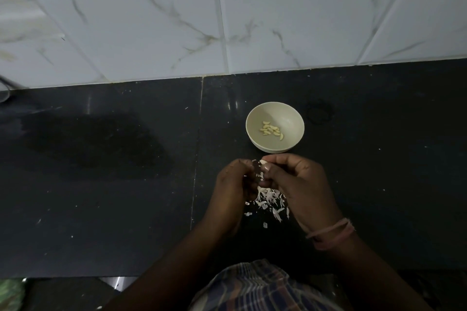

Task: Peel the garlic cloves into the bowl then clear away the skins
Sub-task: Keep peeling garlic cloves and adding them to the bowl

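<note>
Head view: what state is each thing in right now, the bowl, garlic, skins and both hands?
Bowl: upright on the dark counter, holding peeled cloves.
Peeled cloves: loose in the bowl's bottom.
Garlic clove: pinched between both hands, partly skinned.
Skins: scattered on the counter under the hands.
Left hand: fingers curled at the clove.
Right hand: pinching the clove.

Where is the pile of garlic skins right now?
In the head view, the garlic skins lie on the dark counter below and between both hands, nearer the person than the bowl.
</note>
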Demonstrator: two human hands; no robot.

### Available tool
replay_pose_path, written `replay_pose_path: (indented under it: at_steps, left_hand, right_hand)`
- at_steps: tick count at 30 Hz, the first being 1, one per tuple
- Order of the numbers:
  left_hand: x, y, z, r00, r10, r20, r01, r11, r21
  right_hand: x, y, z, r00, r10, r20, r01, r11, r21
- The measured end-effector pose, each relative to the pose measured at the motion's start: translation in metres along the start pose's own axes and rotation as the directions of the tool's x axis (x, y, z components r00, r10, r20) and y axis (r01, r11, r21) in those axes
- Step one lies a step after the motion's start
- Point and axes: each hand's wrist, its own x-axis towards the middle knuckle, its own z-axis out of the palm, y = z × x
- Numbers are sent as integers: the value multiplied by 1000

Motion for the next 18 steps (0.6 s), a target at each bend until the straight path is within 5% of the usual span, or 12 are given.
replay_pose_path:
  at_steps: [6,11,18]
  left_hand:
    - [-2,-9,-2,999,-8,-35,8,1000,11]
    - [-2,-11,-2,997,-31,-71,13,971,-238]
    - [-2,-7,0,999,-49,-12,39,900,-434]
  right_hand:
    - [-2,-3,0,1000,-16,-3,17,997,72]
    - [-5,0,-2,998,-49,-33,50,998,26]
    - [-7,10,-6,987,-156,-49,138,957,-253]
